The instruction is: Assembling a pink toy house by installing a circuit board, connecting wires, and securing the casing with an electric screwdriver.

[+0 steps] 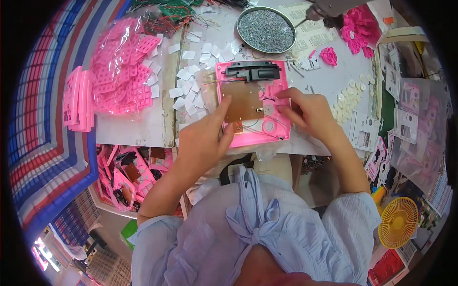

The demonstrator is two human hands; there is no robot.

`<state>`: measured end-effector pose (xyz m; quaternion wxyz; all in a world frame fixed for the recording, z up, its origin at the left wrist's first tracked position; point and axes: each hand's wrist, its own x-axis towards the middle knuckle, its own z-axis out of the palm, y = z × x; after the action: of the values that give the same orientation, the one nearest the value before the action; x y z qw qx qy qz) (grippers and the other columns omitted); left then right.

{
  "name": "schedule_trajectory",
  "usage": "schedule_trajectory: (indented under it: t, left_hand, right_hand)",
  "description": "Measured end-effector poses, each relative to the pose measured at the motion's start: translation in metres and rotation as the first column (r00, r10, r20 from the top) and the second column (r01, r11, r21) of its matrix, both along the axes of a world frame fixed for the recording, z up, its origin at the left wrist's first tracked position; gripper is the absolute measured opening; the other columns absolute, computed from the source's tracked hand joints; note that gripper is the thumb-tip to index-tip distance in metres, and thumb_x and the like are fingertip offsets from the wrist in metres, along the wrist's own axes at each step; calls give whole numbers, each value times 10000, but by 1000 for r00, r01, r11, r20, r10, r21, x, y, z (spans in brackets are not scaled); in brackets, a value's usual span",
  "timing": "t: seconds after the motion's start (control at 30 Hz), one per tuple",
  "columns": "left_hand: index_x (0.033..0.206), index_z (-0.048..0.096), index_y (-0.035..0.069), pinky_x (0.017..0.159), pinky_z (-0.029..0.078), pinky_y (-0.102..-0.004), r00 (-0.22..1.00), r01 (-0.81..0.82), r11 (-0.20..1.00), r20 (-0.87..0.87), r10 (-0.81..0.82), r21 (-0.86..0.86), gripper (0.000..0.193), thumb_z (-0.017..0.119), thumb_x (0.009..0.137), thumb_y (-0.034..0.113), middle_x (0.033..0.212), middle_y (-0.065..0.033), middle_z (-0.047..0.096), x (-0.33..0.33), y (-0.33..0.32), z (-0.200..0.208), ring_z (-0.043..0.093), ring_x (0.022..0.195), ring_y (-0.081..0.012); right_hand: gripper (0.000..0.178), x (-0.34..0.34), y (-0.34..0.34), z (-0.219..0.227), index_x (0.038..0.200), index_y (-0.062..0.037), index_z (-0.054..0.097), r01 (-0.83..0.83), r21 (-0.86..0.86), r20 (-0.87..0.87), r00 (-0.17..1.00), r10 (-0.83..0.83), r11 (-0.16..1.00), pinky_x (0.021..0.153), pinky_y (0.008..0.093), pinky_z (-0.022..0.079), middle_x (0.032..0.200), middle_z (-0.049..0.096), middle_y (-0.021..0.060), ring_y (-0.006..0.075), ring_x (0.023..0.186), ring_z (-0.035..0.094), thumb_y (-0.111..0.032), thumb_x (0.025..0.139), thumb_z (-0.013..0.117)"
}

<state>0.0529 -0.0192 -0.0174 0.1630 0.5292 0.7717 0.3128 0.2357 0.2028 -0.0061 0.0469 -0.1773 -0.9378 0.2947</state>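
Note:
In front of me on the table lies an open pink plastic casing (pixel 281 131), with wires and small parts inside. A black plastic mechanism (pixel 253 71) sits along its far edge. My left hand (pixel 205 136) is closed on a brown circuit board (pixel 242 102), index finger on top and thumb at its near left edge; the board covers the casing's left middle. My right hand (pixel 310 114) reaches over the casing's right side, fingers bent, thumb and index tips close to a thin dark wire. Whatever is between them cannot be made out.
A round tin of screws (pixel 266 31) stands at the back, beside a tool tip (pixel 310 16). White paper squares (pixel 191 97) and a bag of pink parts (pixel 121 66) lie left. White round pieces (pixel 350 97) lie right. A bin of pink assemblies (pixel 131 176) sits below left.

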Motion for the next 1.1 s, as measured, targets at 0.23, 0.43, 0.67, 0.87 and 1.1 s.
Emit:
schedule_trajectory:
  t: [0.23, 0.43, 0.67, 0.87, 1.1]
  left_hand:
    - [1387, 560, 53, 550, 496, -369, 997, -33, 999, 65, 35, -31, 535, 689, 873, 124, 754, -103, 647, 13, -9, 12, 631, 598, -252]
    - [1260, 660, 44, 571, 482, -296, 994, -70, 989, 94, 57, 132, 405, 705, 857, 56, 835, -92, 669, 8, -1, 0, 595, 604, -168]
    - [1187, 667, 62, 581, 515, -373, 998, -29, 994, 55, 23, 106, 372, 760, 845, 172, 809, -94, 666, -3, 2, -6, 639, 641, -255]
    - [1167, 675, 84, 596, 499, -385, 999, -35, 998, 18, 34, 58, 356, 768, 843, 198, 811, -90, 631, -1, 2, -2, 629, 693, -273]
    - [1077, 679, 55, 677, 428, -409, 992, 113, 979, -71, -102, 169, 295, 754, 806, 145, 801, -72, 559, 2, 20, 6, 574, 765, -277]
  right_hand:
    - [234, -33, 16, 5, 1110, -144, 685, -112, -8, -71, 991, 111, 994, 515, 356, 430, 611, 595, 78, 234, 508, 583, -201, 887, 729]
    - [214, -19, 12, 15, 1106, -167, 670, -46, -45, 127, 991, 52, 998, 588, 430, 508, 740, 704, 84, 311, 652, 676, -248, 909, 683]
    - [191, -20, 5, 7, 1067, -130, 687, -37, 9, 33, 999, 37, 999, 614, 430, 528, 783, 718, 92, 315, 685, 689, -207, 892, 683]
    - [120, -23, -2, 5, 956, -128, 697, -106, 119, -175, 976, 126, 987, 571, 384, 519, 782, 676, 51, 267, 684, 675, -196, 857, 702]
    - [107, -35, -5, -3, 886, -108, 657, -274, 237, -48, 955, 293, 932, 556, 393, 513, 752, 645, 47, 252, 691, 674, -197, 837, 691]
